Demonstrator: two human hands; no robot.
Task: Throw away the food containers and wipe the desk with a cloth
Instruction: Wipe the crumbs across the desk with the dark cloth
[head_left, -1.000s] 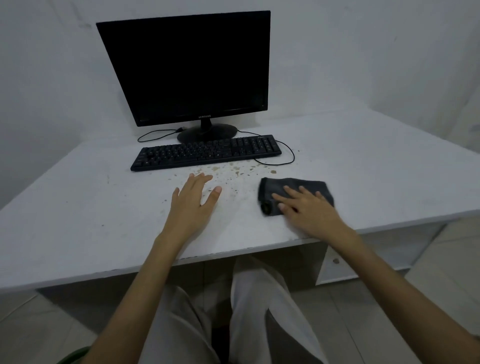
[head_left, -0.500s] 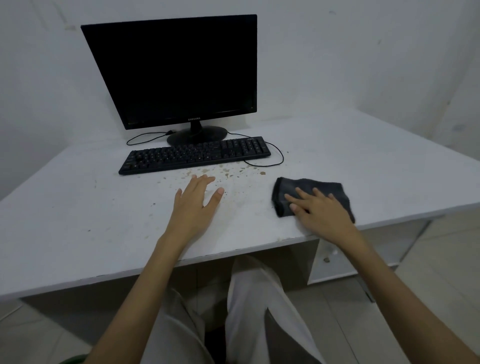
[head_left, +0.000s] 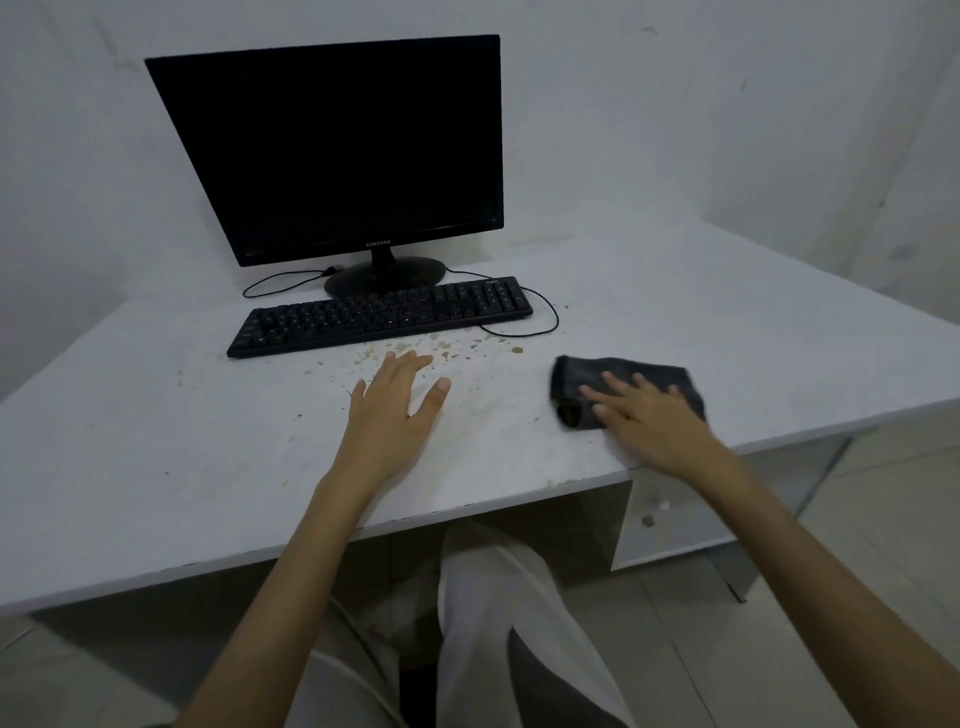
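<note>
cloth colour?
Dark grey cloth, plain, under the right hand; head view.

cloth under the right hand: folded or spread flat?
Folded. The dark cloth lies as a compact bundle with a rolled, doubled edge at its left end, the right hand resting flat on it, fingers extended.

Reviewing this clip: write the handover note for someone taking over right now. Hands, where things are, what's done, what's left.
Left hand: flat on the desk, fingers spread, empty.
Right hand: open, palm pressing the dark cloth flat near the front edge.
No food containers in view, so that step looks done.
Left: brown crumbs and stains sit between the keyboard and left hand, unwiped. Sweep the cloth leftward across them, avoiding the keyboard cable.
</note>
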